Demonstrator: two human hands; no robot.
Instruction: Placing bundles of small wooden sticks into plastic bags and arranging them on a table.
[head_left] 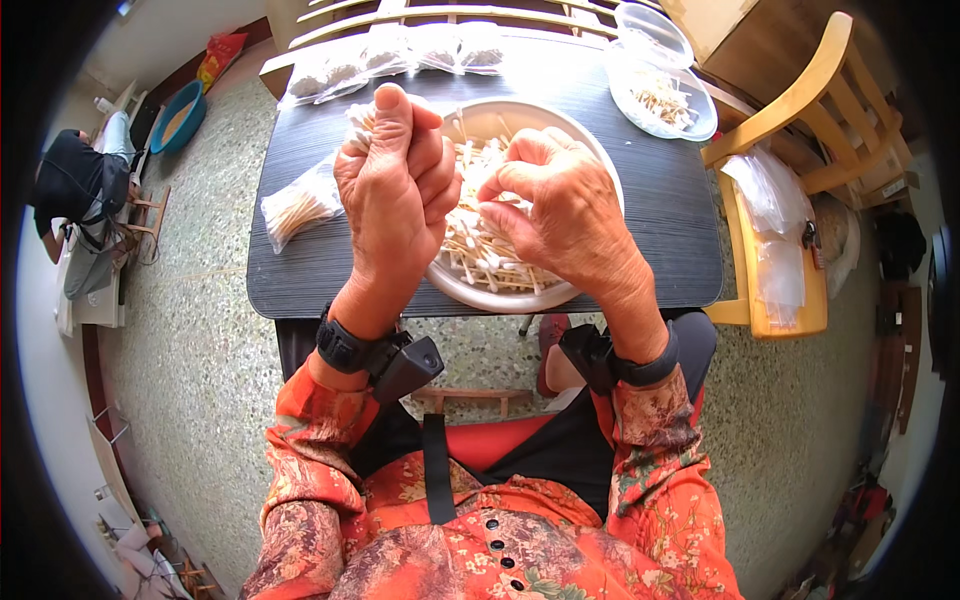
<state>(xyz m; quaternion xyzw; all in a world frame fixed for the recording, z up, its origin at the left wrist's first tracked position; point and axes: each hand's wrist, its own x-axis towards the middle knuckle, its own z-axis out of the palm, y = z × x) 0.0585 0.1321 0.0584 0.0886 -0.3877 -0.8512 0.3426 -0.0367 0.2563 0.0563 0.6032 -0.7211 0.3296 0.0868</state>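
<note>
My left hand [398, 190] is closed around a bundle of cotton swabs [360, 124], whose white tips stick out beside the raised thumb. Over the right part of a wide pale bowl [500, 302], my right hand [580, 210] has its thumb and fingers curled together in a pinch; whatever lies between the fingertips is too small to make out. Loose cotton swabs [490, 262] fill the bowl in a jumble, partly hidden by both hands. To the left of my left hand, a clear bag of swabs [302, 208] lies on the dark table [670, 225].
Several filled clear bags [390, 52] line the table's far edge. A clear tub [662, 98] with more swabs stands at the far right. Beside the table, a wooden chair [815, 100] holds empty plastic bags [780, 230]. Another person [80, 185] sits at far left, near a blue basin [180, 116].
</note>
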